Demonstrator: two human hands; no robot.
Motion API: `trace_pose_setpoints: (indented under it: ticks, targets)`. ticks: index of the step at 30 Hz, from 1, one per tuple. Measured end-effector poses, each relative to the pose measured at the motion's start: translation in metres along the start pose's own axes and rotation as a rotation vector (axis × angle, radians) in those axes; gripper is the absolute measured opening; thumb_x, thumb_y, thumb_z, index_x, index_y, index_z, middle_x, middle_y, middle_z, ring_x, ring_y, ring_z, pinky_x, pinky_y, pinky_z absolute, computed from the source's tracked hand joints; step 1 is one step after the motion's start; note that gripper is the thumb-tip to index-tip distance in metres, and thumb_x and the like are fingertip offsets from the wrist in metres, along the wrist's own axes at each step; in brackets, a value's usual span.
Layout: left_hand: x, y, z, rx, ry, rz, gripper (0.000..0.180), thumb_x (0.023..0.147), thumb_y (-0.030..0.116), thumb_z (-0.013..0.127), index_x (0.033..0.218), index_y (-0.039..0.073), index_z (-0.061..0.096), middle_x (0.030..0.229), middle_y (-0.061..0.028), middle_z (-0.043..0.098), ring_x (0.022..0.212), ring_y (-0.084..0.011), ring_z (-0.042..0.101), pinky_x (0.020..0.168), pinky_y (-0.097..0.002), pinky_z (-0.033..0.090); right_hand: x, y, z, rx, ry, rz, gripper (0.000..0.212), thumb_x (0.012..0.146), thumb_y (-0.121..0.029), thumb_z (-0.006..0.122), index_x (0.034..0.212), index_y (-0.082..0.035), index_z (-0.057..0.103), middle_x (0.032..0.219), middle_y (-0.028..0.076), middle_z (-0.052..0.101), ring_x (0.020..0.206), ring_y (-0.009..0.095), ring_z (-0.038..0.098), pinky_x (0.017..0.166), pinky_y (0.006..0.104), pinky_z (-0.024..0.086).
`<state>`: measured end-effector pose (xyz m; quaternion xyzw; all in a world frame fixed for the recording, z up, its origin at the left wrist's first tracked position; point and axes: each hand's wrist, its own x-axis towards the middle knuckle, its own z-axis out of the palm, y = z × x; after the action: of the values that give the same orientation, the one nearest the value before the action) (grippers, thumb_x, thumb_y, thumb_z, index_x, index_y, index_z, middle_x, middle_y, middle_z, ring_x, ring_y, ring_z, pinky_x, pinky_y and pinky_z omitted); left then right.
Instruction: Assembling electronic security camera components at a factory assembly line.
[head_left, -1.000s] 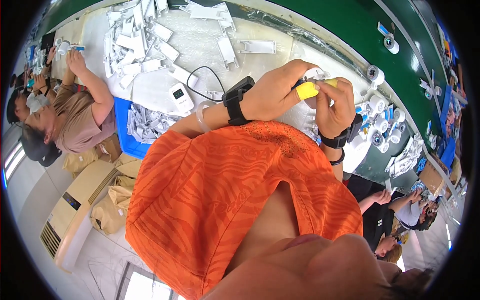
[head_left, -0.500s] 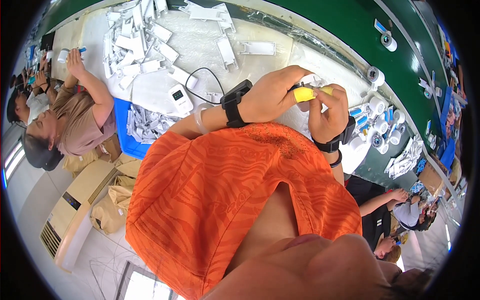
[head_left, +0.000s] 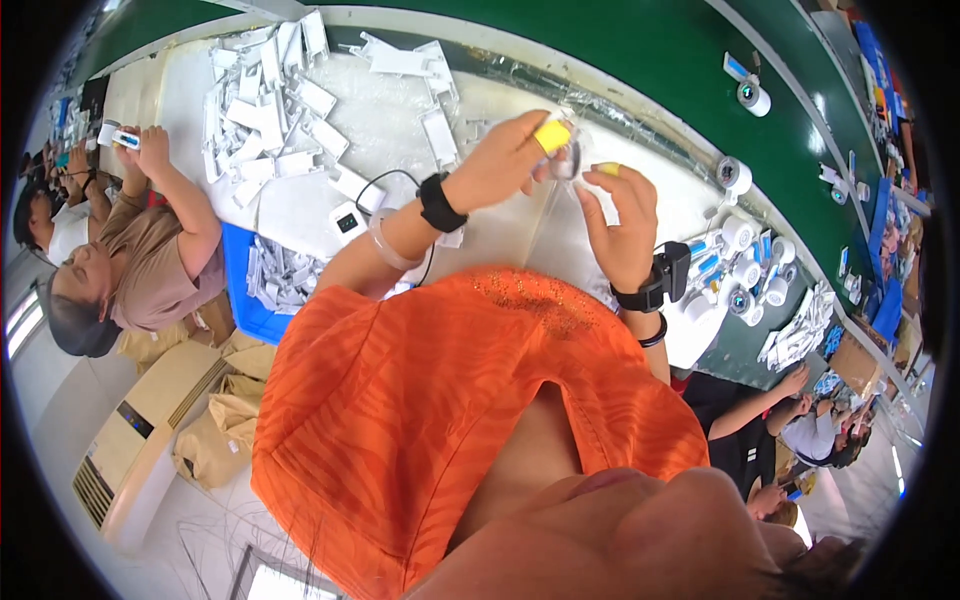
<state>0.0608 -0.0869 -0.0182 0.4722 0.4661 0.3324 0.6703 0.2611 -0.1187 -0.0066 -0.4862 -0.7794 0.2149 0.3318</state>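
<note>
My left hand (head_left: 505, 165), with yellow wrap on a digit, is closed on a small white part with a dark rounded edge (head_left: 567, 160); its exact kind is blurred. Just to the right, my right hand (head_left: 625, 215) is raised with fingers apart and curved, also with a yellow-wrapped tip. Nothing shows in its grip, and a gap separates it from the part. Beyond my left hand lie flat white plastic housings (head_left: 437, 137). White round-headed units with blue strips (head_left: 745, 270) are gathered beyond my right wrist.
A blue bin (head_left: 240, 285) of white pieces stands left of my arm. A small white box with a dark display (head_left: 347, 222) and a black cable lie near my left wrist. The green conveyor (head_left: 660, 60) runs along the far side, carrying units. Co-workers sit at both sides.
My hands have come apart: the left moved up and left with the white part, while the right drew away from it and opened. The units on the green belt have shifted slightly in view.
</note>
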Motion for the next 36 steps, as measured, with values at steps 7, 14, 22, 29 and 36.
trace_pose_setpoints:
  ticks: [7,14,22,29,36]
  targets:
    - [0.100,-0.008,-0.084,-0.259,0.124,0.007,0.029,0.097,0.028,0.047,0.107,0.002,0.054,0.088,-0.0082,0.064,0.061,-0.0126,0.060,0.044,-0.0271,0.050,0.006,0.015,0.010,-0.011,-0.065,0.021,0.013,0.082,-0.010,0.070,0.095,-0.009,0.068,0.103,0.008,0.064,0.100,0.029,0.056,0.088,0.0384,0.042]
    - [0.170,-0.043,-0.138,0.698,0.954,0.507,0.052,0.079,0.012,0.065,0.127,0.001,0.049,0.135,-0.0241,0.042,0.122,-0.0428,0.039,0.105,-0.0480,0.031,0.053,0.059,0.017,0.000,-0.082,0.088,0.015,0.084,-0.010,0.069,0.098,-0.007,0.067,0.106,0.010,0.065,0.103,0.032,0.058,0.090,0.0408,0.044]
    - [0.198,-0.032,-0.133,0.654,0.585,0.670,0.031,0.083,0.008,0.061,0.114,0.004,0.062,0.113,-0.0157,0.062,0.107,-0.0330,0.057,0.092,-0.0386,0.045,0.166,0.151,0.032,0.063,0.047,0.101,0.010,0.088,-0.006,0.065,0.097,0.000,0.065,0.096,0.014,0.066,0.087,0.024,0.066,0.075,0.0304,0.053]
    - [0.343,-0.033,-0.104,1.142,0.756,0.597,0.036,0.080,0.020,0.062,0.112,0.003,0.062,0.121,-0.0142,0.061,0.116,-0.0320,0.054,0.098,-0.0436,0.043,0.325,0.214,0.095,-0.607,0.048,-0.294,0.035,0.082,-0.007,0.060,0.116,-0.013,0.058,0.117,0.009,0.060,0.112,0.029,0.056,0.094,0.0437,0.044]
    - [0.359,-0.039,-0.095,1.225,0.783,0.377,0.028,0.076,0.017,0.063,0.102,0.008,0.062,0.104,-0.0096,0.060,0.101,-0.0264,0.056,0.084,-0.0397,0.044,0.372,0.252,0.103,-0.911,-0.425,-0.574,0.022,0.086,-0.015,0.050,0.105,-0.013,0.062,0.107,0.003,0.059,0.110,0.024,0.056,0.095,0.0372,0.042]
